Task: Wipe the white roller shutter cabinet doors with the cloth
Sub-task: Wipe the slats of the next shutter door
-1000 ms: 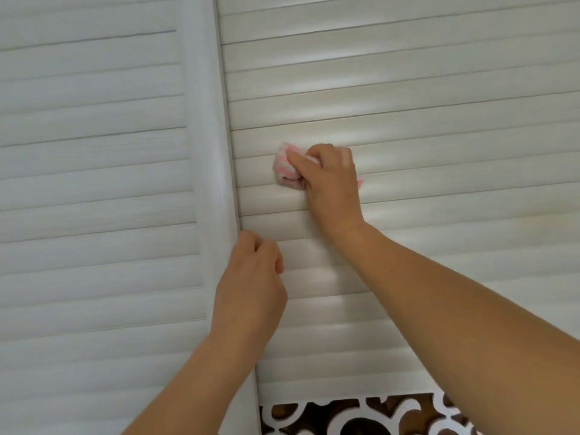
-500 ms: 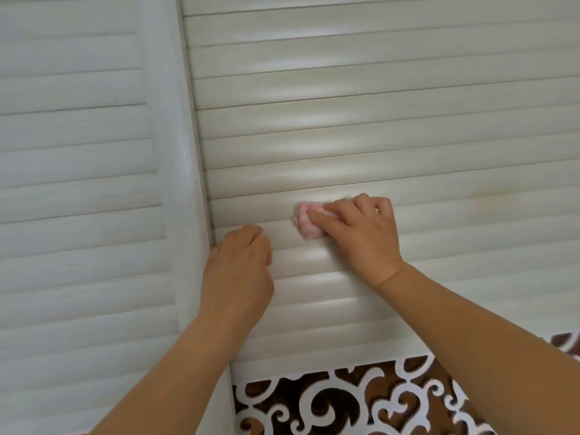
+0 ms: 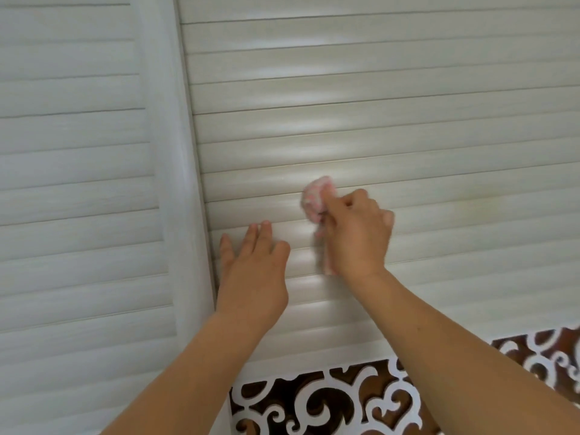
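Observation:
Two white slatted shutter doors fill the view, the right door (image 3: 376, 98) and the left door (image 3: 72, 158), split by a white upright post (image 3: 175, 183). My right hand (image 3: 357, 237) grips a bunched pink-and-white cloth (image 3: 315, 196) and holds it against the lower slats of the right door. A loose end of the cloth hangs below the hand, blurred. My left hand (image 3: 254, 268) lies flat on the same door with straight fingers, just right of the post and left of the cloth.
Below the right door runs a white scroll-cut panel (image 3: 329, 400) over a dark brown backing. The post stands slightly proud of the slats on both sides.
The cloth hand has come down to lower slats and shifted right, away from the post. My left hand has uncurled from a loose fist to flat fingers on the door.

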